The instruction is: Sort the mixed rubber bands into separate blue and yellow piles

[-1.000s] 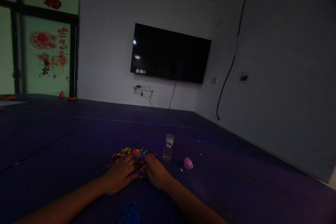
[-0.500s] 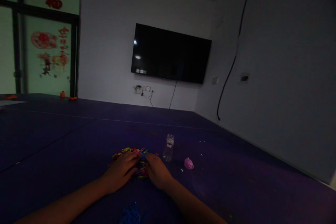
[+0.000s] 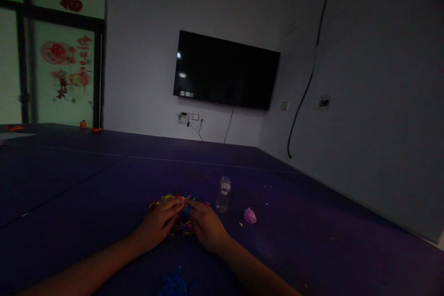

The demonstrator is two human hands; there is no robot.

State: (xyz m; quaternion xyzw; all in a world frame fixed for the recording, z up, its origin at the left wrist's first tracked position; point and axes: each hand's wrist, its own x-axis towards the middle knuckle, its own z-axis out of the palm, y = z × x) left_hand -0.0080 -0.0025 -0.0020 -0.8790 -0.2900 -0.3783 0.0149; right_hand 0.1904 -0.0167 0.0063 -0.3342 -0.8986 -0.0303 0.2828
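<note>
A: What stands around the work?

B: A clear bottle (image 3: 223, 196) is just past the right hand (image 3: 208, 225), the closest thing to it on that side. A pink cap (image 3: 249, 215) lies further right, with a few white scraps (image 3: 241, 225) near it.

A: And further off?

B: Orange objects (image 3: 96, 129) and a white sheet (image 3: 15, 135) sit at the far left of the desk (image 3: 312, 226). Beyond them is a glass door (image 3: 64, 74) with red decorations. A dark television (image 3: 225, 71) hangs on the wall, and a black cable (image 3: 305, 92) trails down at the right.

A: What is everything made of?

B: The desk is smooth and purple, crossed by thin seams. The bottle is see-through, tall and narrow, and looks upright. The cap is rounded, with a small loop at its side. The pile (image 3: 183, 228) is a tangle of thin loops in yellow, red, pink and blue. A separate blue heap (image 3: 173, 283) lies nearer the person, stringy and dim.

A: Where is the pile, then?

B: On the desk, under and between both hands. The left hand (image 3: 157, 222) arches over its left part, the right over its right.

A: Are they gripping anything?

B: The fingers are bent, fingertips nearly meeting over the pile, a blue bit showing by the right ones. I can't tell whether either pinches a loop.
</note>
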